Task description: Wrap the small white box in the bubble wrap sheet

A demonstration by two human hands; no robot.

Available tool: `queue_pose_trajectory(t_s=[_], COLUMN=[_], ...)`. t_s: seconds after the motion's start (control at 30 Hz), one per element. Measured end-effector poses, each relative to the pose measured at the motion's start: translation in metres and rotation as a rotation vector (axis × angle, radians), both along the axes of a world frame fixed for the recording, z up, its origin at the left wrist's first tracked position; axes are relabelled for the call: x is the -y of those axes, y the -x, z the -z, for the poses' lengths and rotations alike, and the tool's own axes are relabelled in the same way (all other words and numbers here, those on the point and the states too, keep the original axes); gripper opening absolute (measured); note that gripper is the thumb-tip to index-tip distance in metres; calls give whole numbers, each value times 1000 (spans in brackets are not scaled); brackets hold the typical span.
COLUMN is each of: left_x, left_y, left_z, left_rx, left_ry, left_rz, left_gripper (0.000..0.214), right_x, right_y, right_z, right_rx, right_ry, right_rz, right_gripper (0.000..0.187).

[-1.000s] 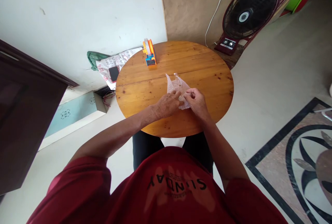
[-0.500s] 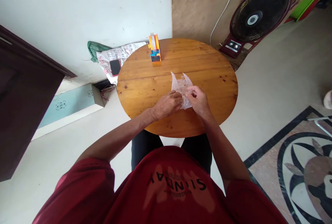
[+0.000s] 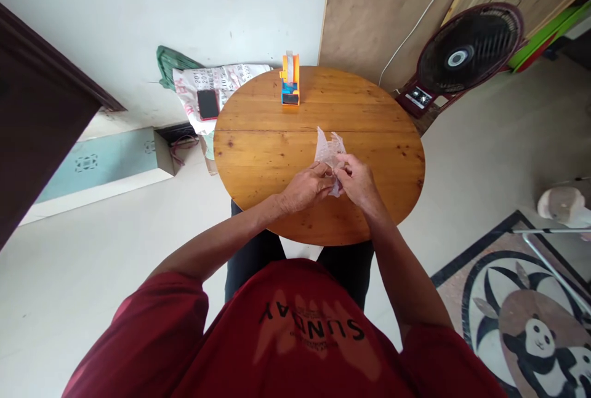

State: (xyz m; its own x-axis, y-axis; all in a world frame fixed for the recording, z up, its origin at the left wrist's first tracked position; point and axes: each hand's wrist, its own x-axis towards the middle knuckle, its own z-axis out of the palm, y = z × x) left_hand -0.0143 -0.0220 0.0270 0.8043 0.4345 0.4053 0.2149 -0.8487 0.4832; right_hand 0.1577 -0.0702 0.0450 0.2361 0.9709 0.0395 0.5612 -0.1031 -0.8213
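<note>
A piece of pale, see-through bubble wrap (image 3: pixel 327 149) lies on the round wooden table (image 3: pixel 258 164), its far corners sticking up. My left hand (image 3: pixel 308 186) has its fingers closed on the near left side of the wrap. From the right, my right hand (image 3: pixel 357 180) pinches the wrap, thumb and forefinger together. Both sets of fingertips almost meet over its middle. Whether something is inside the wrap, I cannot make out. Toward the table's far edge stands an orange and blue tape dispenser (image 3: pixel 290 81) with a roll of clear tape.
Left of the table, a phone (image 3: pixel 208 104) rests on a printed white bag (image 3: pixel 184 87), beside a green bag (image 3: pixel 172 63). A dark red fan (image 3: pixel 466 47) stands at the far right. A panda-patterned floor design (image 3: pixel 489 293) and a metal rail (image 3: pixel 554 262) are at the lower right.
The near part of the bubble wrap has been folded inward and looks narrower. My hands have drawn slightly closer together. The whole view has shifted a little.
</note>
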Motion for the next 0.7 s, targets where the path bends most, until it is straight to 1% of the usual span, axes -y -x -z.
queue_pose_trajectory(t_s=[0.17,0.3,0.4,0.47,0.57,0.7], left_x=[4,7,11,15,22,29], left_y=[3,3,-6,-13,-22,-26], left_z=[-3,-6,-4,-1,4,5], left_rx=[72,178,240,260,278,250], left_ry=[124,263,327,357,374,362], left_rz=[-70,-152,-244,-320,-416,-469], left_gripper=[12,13,16,15,14,21], right_x=[9,18,24,27,31,34], right_y=[3,5,5,4,1,-4], right_z=[-7,-13,-14,-14,-15,-18], right_rx=[-1,25,110,147,113,75], right_ry=[43,27,-8,-28,-26,-12], right_rz=[-34,-87,-109,-131,-200,-249], right_gripper=[52,62,66,68,69,68])
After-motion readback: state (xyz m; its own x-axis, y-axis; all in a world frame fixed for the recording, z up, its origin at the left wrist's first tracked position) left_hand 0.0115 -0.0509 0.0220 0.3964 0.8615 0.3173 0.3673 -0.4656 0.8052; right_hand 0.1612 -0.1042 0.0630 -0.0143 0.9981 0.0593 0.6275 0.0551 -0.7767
